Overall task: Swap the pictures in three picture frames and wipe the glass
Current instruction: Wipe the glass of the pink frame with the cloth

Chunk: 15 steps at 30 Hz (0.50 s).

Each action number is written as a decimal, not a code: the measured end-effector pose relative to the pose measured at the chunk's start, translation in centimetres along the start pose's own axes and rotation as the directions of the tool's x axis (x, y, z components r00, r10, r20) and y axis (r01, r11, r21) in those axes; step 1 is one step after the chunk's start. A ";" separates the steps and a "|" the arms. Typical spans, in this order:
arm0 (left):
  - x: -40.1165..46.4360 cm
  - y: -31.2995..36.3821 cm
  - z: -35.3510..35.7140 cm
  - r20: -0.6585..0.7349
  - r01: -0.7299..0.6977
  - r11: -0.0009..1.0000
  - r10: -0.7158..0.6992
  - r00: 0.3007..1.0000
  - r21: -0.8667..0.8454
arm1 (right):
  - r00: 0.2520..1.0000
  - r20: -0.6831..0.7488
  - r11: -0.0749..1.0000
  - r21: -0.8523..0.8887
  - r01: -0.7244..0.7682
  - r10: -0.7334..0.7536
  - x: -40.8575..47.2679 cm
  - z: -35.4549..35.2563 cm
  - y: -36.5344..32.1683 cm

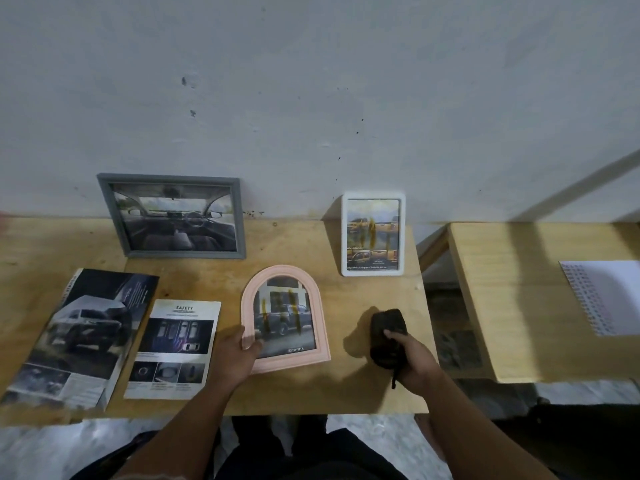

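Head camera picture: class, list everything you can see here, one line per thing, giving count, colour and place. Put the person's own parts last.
Grey frame: one, grey, back left of the table, leaning on the wall.
White frame: one, white, back right, upright, yellow streaks on its glass.
Pink frame: one, pink, arched, lying at the middle, streaked glass.
Cloth: one, black, right of the pink frame.
Safety sheet: one, white and dark, lying left of the pink frame.
Car brochure: one, dark, far left.
Table: one, light wood.
Second table: one, light wood, right.
Notebook: one, white, spiral-bound, on the second table.
Wall: grey-white, behind.
Left hand: holds the pink frame's lower left edge.
Right hand: grips the cloth.
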<state>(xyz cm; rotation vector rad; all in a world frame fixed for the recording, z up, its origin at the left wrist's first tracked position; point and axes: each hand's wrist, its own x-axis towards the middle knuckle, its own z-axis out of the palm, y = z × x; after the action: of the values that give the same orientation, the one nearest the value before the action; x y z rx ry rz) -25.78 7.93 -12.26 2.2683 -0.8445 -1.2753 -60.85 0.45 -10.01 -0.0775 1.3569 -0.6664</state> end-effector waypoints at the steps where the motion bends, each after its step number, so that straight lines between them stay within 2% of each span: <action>1: 0.0 0.2 0.0 0.001 0.000 1.000 0.000 1.000 0.026 | 0.998 0.058 0.998 0.052 -0.037 0.034 -0.1 0.5 -0.2; 4: -0.3 0.1 0.1 -0.002 -0.040 0.995 0.041 0.999 0.090 | 0.973 0.207 0.987 0.101 -0.125 0.102 -0.2 2.3 0.1; 6: -0.7 -0.4 0.1 -0.031 -0.112 0.981 0.118 0.993 0.155 | 0.947 0.305 0.987 0.088 -0.135 0.102 -0.2 3.6 0.7; 9: -0.5 -1.7 0.1 -0.038 -0.224 0.927 0.247 0.968 0.302 | 0.937 0.330 0.993 -0.036 -0.109 0.115 0.0 6.7 1.9; 12: 0.6 -3.7 0.3 -0.052 -0.326 0.785 0.412 0.910 0.527 | 0.954 0.297 0.944 -0.322 0.071 0.029 0.6 10.5 3.1; 14: 1.5 -4.0 0.2 -0.007 -0.366 0.700 0.468 0.884 0.614 | 0.940 0.321 0.851 -0.455 0.262 -0.118 1.6 13.4 3.5; 15: 2.1 -4.1 0.0 0.026 -0.369 0.666 0.465 0.885 0.649 | 0.919 0.327 0.765 -0.527 0.370 -0.219 2.5 15.0 3.6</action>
<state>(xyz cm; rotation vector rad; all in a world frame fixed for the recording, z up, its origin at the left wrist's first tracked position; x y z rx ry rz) -23.67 9.55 -16.09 2.3684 -1.8486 -0.6432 -45.56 -2.59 -10.10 -0.8673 1.2712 -0.4574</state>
